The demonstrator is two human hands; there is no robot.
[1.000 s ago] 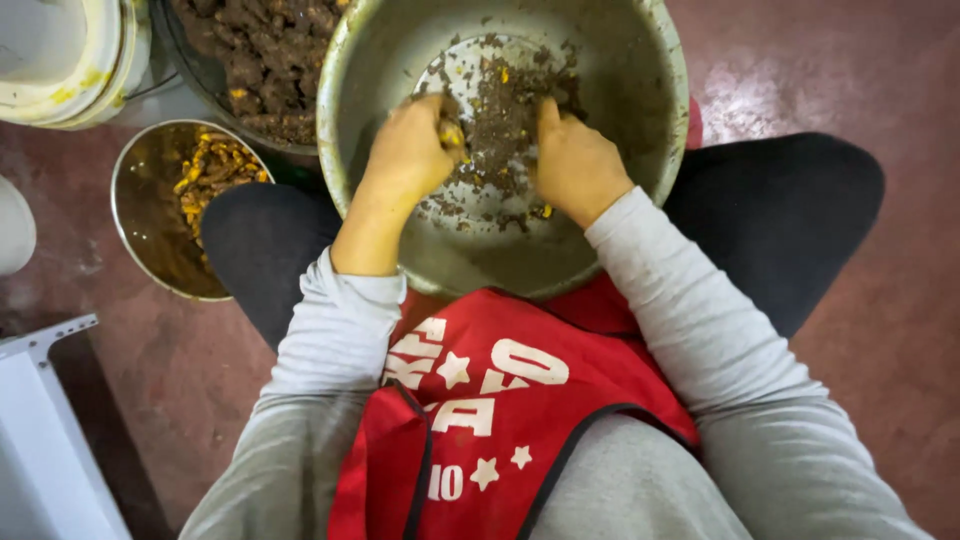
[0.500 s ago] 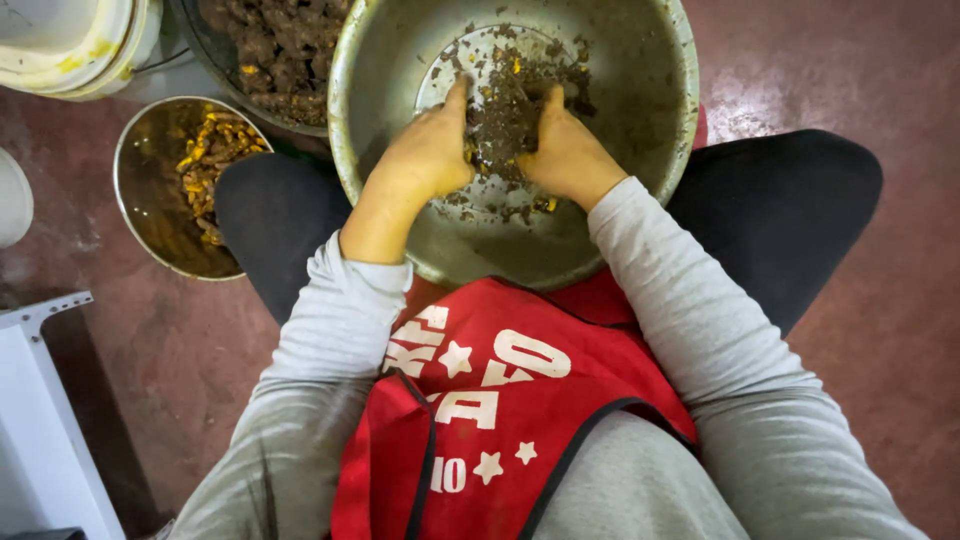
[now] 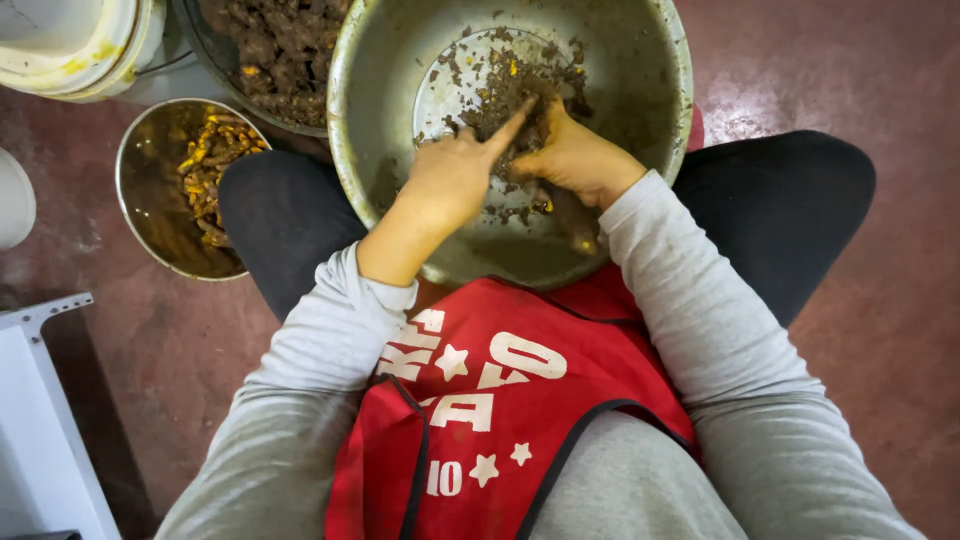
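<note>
A large steel bowl (image 3: pixel 640 200) rests between my knees. A heap of brown and yellow scraps (image 3: pixel 510 85) lies on its bottom. My left hand (image 3: pixel 455 175) sits inside the bowl with its forefinger stretched out onto the heap. My right hand (image 3: pixel 580 160) is beside it, fingers curled into the scraps; what it grips is hidden. Both hands are stained yellow.
A smaller steel bowl (image 3: pixel 150 215) with yellow-orange pieces stands on the red floor at left. A bowl of dark brown lumps (image 3: pixel 275 45) sits behind it, next to a white bucket (image 3: pixel 80 45). A white stool (image 3: pixel 40 420) is at the lower left.
Both hands have drawn together toward the bowl's middle, gathering the scraps into a tighter heap. My left forefinger now points out over it.
</note>
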